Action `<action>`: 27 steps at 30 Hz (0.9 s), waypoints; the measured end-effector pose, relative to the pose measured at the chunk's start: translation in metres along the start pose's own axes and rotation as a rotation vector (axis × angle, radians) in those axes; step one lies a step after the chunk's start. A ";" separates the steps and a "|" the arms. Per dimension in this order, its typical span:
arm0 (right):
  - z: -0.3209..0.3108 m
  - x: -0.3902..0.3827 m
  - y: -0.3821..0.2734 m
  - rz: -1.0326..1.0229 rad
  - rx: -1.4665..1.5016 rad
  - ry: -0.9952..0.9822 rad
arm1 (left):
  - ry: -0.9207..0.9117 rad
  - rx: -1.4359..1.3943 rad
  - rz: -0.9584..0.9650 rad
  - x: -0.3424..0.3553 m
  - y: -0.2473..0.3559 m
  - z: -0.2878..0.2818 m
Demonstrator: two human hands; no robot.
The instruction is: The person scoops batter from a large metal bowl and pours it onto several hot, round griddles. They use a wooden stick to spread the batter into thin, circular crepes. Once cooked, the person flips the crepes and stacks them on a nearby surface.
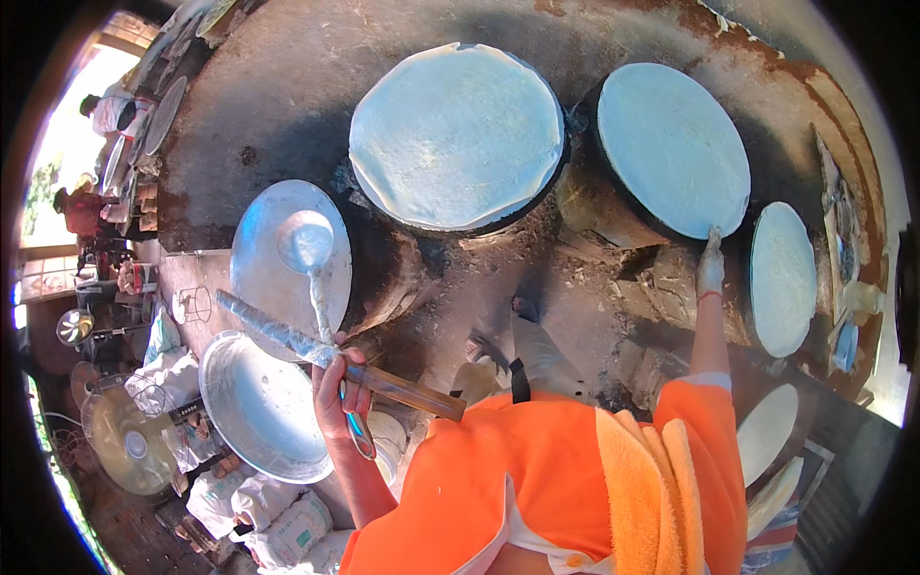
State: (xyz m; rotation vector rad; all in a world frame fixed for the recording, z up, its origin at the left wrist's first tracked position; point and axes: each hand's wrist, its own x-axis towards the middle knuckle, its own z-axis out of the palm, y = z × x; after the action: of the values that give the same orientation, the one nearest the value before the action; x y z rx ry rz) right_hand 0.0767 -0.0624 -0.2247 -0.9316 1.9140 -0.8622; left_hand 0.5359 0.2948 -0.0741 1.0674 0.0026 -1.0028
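My left hand (341, 391) grips a long wooden stick (402, 386), its far half coated white, together with a batter-covered ladle (319, 287) whose bowl sits over a round metal tray (264, 249). Below it is a wide basin (240, 402) with white residue. My right hand (710, 261), pale with a white coating, has its fingers pinched at the near rim of a white round sheet (671, 144) on the right griddle. Another white sheet (455, 129) with slightly lifted edges covers the middle griddle. A smaller white round (783, 278) lies farther right.
Sooty stove bodies (599, 216) stand around my feet on a littered floor. At left are co-workers (81, 211), a fan (115, 441), sacks (168, 379) and a wire stand (196, 307). More pale rounds (767, 431) stand at lower right. A worn counter (249, 86) runs behind the griddles.
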 end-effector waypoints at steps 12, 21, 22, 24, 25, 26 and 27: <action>0.136 -0.055 -0.090 -0.239 0.125 -0.762 | -0.134 0.014 0.123 0.006 0.011 0.036; 0.207 -0.288 -0.073 -0.418 0.114 -1.370 | 0.214 -0.052 0.141 -0.046 0.005 -0.029; 0.212 -0.342 -0.066 -0.721 -0.110 -1.423 | 0.218 -0.011 0.129 -0.040 0.001 -0.053; 0.228 -0.437 -0.050 -1.154 -0.251 -1.601 | 0.242 0.049 0.215 -0.031 -0.013 -0.100; 0.239 -0.476 -0.039 -1.281 -0.325 -1.659 | 0.305 0.052 0.293 -0.027 -0.018 -0.126; 0.251 -0.497 -0.019 -1.253 -0.369 -1.690 | 0.312 -0.015 0.318 -0.034 -0.008 -0.141; 0.260 -0.513 -0.003 -1.090 -0.535 -1.721 | 0.314 -0.044 0.251 -0.040 -0.008 -0.170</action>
State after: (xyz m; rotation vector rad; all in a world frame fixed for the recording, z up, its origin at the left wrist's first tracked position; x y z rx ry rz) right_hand 0.5058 0.3118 -0.1442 -2.0699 -0.0134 0.1848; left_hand 0.5829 0.4447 -0.1515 1.1438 0.1424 -0.6006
